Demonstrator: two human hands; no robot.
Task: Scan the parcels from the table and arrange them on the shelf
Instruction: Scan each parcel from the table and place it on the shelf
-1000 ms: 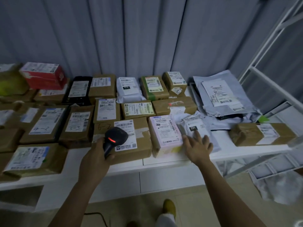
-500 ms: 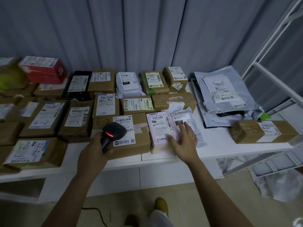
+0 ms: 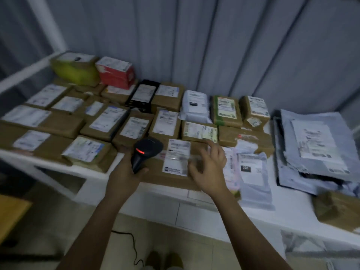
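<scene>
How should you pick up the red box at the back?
The red cardboard box sits on top of brown parcels, long sides showing. Probably best from above, grip across its narrow width, thumb on the near side face. The yellow-green parcel crowds its left end.

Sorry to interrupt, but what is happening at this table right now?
A person is scanning parcels. The left hand grips a black barcode scanner with its red light on, over a brown box at the front edge of the white table. The right hand hovers open above that box. Many parcels still cover the table.
</scene>
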